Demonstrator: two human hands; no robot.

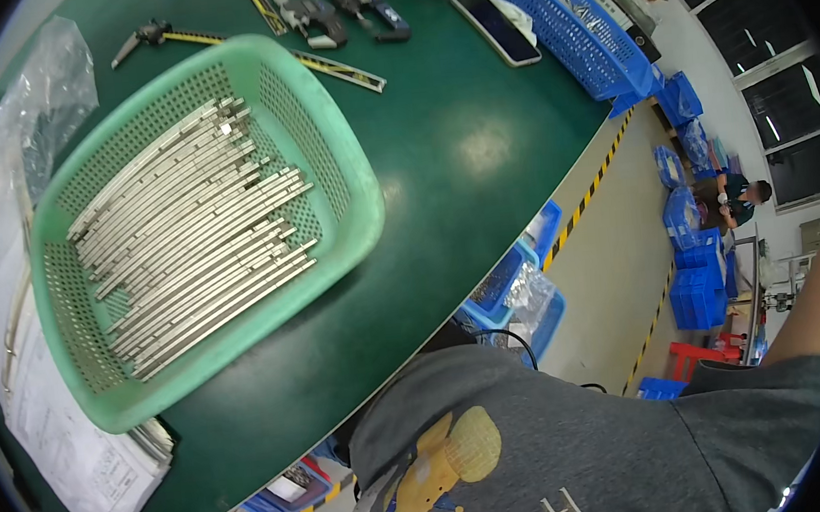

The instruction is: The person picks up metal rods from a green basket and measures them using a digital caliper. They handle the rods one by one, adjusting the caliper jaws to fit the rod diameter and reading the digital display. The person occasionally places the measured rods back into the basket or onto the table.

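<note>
Neither hand of the person shows in the frame, so I cannot tell if the fingers are apart, together or closed on something. Only a bare arm (809,304) is seen at the right edge, lifted up and turned away from the table, and the hand at its end is cut off by the dark rim. The other arm is not visible at all. In the lower middle there is the grey shirt (564,457) of the person, with a yellow bear picture on it.

The things nearest to the person are the metal bars (189,241). They lie in the green basket (356,251), in the left half of the frame, packed side by side in a flat layer and pointing from lower left to upper right. The basket stands on the dark green table (459,144), and its lower corner rests over a stack of printed papers (66,452) at the lower left. Clear plastic bags (49,83) lie in the upper left.

At the top of the frame, well apart from the basket, are calipers (340,13), a dark phone (495,26) and a blue basket (581,31).

I judge that this is a pause between handlings: nothing is gripped over the table. A next move would first need a hand to come back above the green basket and select one bar from the layer.
</note>
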